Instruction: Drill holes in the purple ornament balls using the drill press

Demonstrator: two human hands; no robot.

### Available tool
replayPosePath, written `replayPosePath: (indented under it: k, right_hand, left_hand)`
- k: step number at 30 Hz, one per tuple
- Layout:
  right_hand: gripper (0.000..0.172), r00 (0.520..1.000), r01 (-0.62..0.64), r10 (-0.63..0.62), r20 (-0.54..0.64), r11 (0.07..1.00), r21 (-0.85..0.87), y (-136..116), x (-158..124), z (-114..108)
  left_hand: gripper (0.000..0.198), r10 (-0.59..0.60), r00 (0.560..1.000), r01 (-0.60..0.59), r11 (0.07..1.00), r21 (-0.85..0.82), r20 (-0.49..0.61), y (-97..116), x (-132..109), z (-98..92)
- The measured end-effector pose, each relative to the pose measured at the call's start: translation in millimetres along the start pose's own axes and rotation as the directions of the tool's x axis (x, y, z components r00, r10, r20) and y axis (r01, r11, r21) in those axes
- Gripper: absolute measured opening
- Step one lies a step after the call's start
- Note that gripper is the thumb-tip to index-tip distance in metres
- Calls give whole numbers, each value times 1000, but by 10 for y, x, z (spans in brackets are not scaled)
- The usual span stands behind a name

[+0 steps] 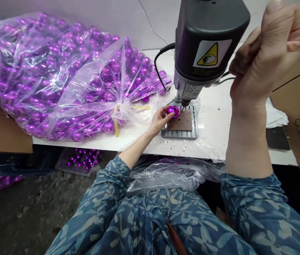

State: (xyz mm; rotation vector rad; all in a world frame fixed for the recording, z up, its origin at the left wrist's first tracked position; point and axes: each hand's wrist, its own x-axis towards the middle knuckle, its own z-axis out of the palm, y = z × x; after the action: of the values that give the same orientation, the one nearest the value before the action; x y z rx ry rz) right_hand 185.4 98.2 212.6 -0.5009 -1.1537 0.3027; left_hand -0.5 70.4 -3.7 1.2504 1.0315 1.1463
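Observation:
My left hand (pixel 161 119) pinches a shiny purple faceted ball (pixel 173 112) between thumb and fingers. The ball is just left of the bit of a black bench drill press (pixel 211 39), above a brown board (pixel 183 122) on the grey slotted base (pixel 180 134). Raised beside the drill head at the upper right, my right hand (pixel 275 49) is curled closed; whatever lies inside its grip is hidden. A yellow hand-warning label (pixel 212 54) is on the drill housing.
A large clear bag (pixel 59 78) of purple balls, tied with yellow ribbon, fills the table's left. Dark shavings dot the white table (pixel 211 131). Cardboard boxes stand at both sides. Clear plastic (pixel 171 175) covers my lap, and a tray (pixel 82 163) of balls sits below left.

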Motion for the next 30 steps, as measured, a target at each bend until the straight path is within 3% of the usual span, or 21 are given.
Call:
replayPosePath:
  k: [10, 17, 30]
  right_hand:
    - [61, 996, -87, 87, 1, 996, 23, -92, 6, 17]
    - [65, 996, -85, 87, -27, 995, 46, -71, 3, 5]
    - [67, 1000, -22, 22, 8, 999, 24, -23, 16, -35]
  left_hand:
    - [59, 148, 986, -164, 949, 271, 79, -234, 86, 70]
    - [61, 333, 922, -380, 872, 308, 196, -287, -8, 192]
    - [60, 288, 947, -316, 917, 242, 142, -241, -63, 250]
